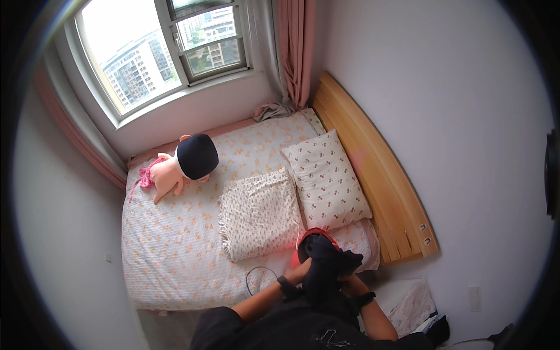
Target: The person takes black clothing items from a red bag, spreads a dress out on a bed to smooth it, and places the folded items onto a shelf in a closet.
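A black cloth garment [324,267] hangs bunched in front of my body, its kind not clear from the folds. My left hand [301,272] is closed on its left side, the fingertips hidden behind the fabric. On the other side, my right hand [353,285] grips its lower right part, also partly covered. Just beyond the garment is a red item with a dark inside [315,232], perhaps a container, at the bed's near edge. The garment hides most of it.
The bed [169,256] carries a folded patterned quilt [262,216], a cherry-print pillow [326,181] and a plush doll [175,169] with black hair. A wooden headboard [373,169] stands at right. Below it, a patterned cloth-covered thing [411,306] sits near the wall.
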{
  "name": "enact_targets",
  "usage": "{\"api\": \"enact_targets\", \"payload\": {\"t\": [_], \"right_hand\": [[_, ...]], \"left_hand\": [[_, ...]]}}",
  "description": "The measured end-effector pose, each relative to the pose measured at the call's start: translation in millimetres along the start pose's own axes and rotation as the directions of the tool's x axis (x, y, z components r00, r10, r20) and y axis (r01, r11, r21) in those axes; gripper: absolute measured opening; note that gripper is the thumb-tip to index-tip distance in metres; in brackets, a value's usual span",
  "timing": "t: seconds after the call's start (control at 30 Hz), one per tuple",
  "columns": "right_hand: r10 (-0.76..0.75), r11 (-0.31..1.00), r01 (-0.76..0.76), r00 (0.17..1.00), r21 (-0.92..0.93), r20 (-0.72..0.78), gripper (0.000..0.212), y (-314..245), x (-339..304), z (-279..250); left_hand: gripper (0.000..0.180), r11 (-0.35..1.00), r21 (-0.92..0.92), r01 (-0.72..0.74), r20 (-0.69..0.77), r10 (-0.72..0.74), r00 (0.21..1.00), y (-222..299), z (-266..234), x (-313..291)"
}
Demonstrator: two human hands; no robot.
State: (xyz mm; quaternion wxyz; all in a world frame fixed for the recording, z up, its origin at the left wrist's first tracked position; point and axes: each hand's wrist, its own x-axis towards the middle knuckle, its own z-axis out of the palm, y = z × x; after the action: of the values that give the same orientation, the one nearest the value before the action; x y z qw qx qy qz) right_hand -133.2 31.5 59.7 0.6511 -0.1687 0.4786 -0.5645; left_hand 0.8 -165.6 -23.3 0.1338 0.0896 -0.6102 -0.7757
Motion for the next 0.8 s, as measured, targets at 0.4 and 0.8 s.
{"api": "enact_targets", "payload": {"t": [0.4, 0.8], "right_hand": [[0.110, 0.947, -0.059, 0.983, -0.317, 0.145, 0.072, -45, 61, -47], [0.096, 0.893, -0.009, 0.981, -0.450, 0.170, 0.071, -51, 81, -115]], "left_hand": [[0.037, 0.918, 0.382, -0.108, 0.112, 0.070, 0.991, 62, -58, 52], [0.096, 0.681, 0.649, 0.338, -0.362, -0.114, 0.925, 116, 55, 70]]}}
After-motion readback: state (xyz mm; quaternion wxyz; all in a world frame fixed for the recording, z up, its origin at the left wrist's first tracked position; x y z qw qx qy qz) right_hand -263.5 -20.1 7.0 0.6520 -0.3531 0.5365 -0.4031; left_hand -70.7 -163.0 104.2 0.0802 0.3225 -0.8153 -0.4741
